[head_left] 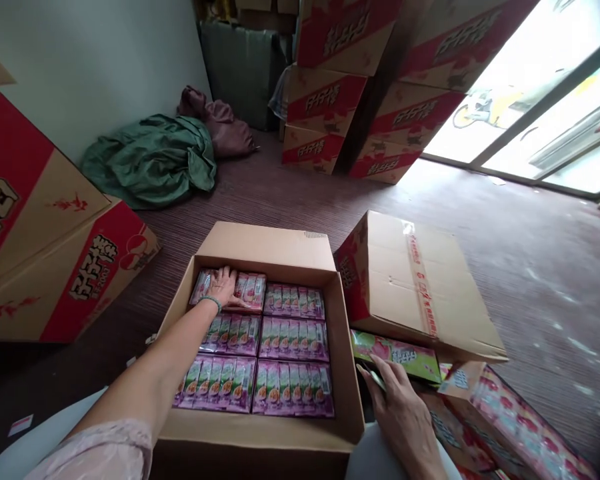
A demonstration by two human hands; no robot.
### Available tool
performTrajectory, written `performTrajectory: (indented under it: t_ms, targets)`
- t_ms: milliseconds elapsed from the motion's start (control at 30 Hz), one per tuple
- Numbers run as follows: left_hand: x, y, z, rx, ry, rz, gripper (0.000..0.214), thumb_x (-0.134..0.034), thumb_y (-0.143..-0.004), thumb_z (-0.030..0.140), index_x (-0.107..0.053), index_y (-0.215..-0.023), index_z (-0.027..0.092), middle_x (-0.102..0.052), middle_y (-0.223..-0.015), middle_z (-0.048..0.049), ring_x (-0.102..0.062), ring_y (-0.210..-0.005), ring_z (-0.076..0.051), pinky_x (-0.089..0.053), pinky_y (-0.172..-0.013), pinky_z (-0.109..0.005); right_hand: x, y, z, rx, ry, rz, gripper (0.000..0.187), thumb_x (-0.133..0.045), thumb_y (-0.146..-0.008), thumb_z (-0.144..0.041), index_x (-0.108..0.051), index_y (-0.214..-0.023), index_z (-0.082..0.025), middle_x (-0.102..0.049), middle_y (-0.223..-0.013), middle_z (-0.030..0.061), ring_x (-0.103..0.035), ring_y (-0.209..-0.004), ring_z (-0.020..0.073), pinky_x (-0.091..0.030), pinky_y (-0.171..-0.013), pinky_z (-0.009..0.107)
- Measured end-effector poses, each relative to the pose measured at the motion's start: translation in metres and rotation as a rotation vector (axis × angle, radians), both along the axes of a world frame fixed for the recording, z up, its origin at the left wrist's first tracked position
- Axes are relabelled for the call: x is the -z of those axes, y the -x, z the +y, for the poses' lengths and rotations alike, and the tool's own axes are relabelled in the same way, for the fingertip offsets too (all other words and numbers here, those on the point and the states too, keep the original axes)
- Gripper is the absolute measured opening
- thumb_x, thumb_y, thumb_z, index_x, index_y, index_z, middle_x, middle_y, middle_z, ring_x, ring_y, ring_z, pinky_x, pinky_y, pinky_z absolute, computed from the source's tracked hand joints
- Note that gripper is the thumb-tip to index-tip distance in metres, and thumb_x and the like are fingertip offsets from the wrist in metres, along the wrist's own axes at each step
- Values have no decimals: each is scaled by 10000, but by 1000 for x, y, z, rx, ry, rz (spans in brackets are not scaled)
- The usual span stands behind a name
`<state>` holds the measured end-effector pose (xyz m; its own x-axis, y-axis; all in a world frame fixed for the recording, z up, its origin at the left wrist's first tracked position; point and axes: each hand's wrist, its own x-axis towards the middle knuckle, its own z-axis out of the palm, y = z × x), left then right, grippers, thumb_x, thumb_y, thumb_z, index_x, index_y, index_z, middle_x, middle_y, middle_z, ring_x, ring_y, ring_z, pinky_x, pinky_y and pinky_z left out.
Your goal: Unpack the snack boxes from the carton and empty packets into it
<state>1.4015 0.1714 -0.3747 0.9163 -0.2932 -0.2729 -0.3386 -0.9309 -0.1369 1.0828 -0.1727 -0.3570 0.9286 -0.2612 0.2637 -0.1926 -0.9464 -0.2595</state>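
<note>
My left hand (223,288) lies on a pink clear-wrapped pack (251,292) in the far left corner of an open carton (347,333). Its fingers are spread over the top, and the pack sits slightly higher than its neighbours. Purple packs (293,339) of small sachets fill the other spots in two columns. Just outside the carton's right wall, my right hand (405,413) is closed around a slim object (377,377), dark with a pale edge, whose kind I cannot make out. Beyond those fingers lies a green and pink box (397,352).
A taped carton (425,280) stands right of the open one. Display boxes (525,413) lie at the lower right. Red and brown cartons (325,100) are stacked at the back, others (45,233) at the left. Green cloth (155,160) is heaped by the wall.
</note>
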Motion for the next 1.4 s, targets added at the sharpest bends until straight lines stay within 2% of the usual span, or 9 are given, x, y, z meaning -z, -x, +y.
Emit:
performTrajectory:
  t_ms: [133,333,467,667,833,967,1167,1300,1400]
  targets:
    - [-2,21,5,50,3,-72,1266,-757,-460,734,-324,-1429,43,-342,-1432,-296,-262,-1337,-455,-146,-1120,-612,-1,-2,5,14,16,56,386,-353,-995,-449,-567,-1212,-213,-640,-1115,52,-682,-738,156,-476,-490,249]
    - [-19,78,32,239,-9,-144,678,-653,-728,292,-469,-1363,138,-524,-1259,-198,-452,-1194,-343,-310,-1048,-472,4,2,3,7,18,73,382,-327,-1003,-422,-574,-1196,-204,-639,-1108,58,-686,-773,173,-500,-549,264]
    - [-34,92,68,165,-41,-94,727,-679,-674,256,-459,-1358,147,-468,-1360,-208,-379,-1297,-366,-158,-1131,-540,0,2,5,14,-7,102,426,-301,-1003,-442,-551,-1229,-180,-627,-1148,99,-685,-883,221,-527,-646,301]
    - [-68,102,61,101,26,-33,400,-616,-701,268,-585,-1072,120,-601,-1047,-163,-563,-1010,-302,-427,-899,-391,-7,0,9,33,-219,68,559,-291,-979,-550,-435,-1321,-132,-603,-1205,148,-634,-1046,257,-517,-851,379]
    - [-116,170,32,59,174,-147,364,-605,-680,291,-555,-1009,145,-567,-1037,-134,-536,-1001,-277,-438,-892,-365,-7,8,8,-1,-425,-141,515,-226,-983,-506,-546,-1159,-143,-631,-1153,146,-617,-1053,242,-496,-898,397]
    - [-148,252,25,111,414,-182,497,-636,-615,242,-528,-1096,180,-556,-1059,-102,-533,-1025,-268,-449,-924,-366,-51,29,40,-58,-499,-271,483,-269,-987,-474,-599,-1102,-140,-673,-1090,144,-637,-987,215,-488,-891,351]
    - [-114,333,29,176,618,-200,654,-696,-663,300,-461,-1262,186,-558,-1172,-144,-521,-1103,-324,-435,-991,-479,-149,42,113,-545,-158,206,294,-313,-1005,-292,-597,-1058,-234,-679,-997,38,-640,-889,143,-432,-722,230]
    - [-89,344,36,198,706,-291,909,-771,-610,569,-379,-1317,152,-503,-1243,-183,-471,-1177,-366,-393,-1047,-533,-165,37,157,-736,94,405,190,-431,-912,-203,-589,-1012,-230,-679,-919,29,-647,-813,163,-405,-639,235]
    - [-92,344,37,221,772,-330,811,-766,-640,471,-381,-1272,141,-491,-1226,-181,-465,-1168,-340,-408,-1043,-505,-165,37,192,-856,169,416,204,-447,-891,-206,-609,-1015,-207,-685,-917,61,-654,-791,196,-434,-630,257]
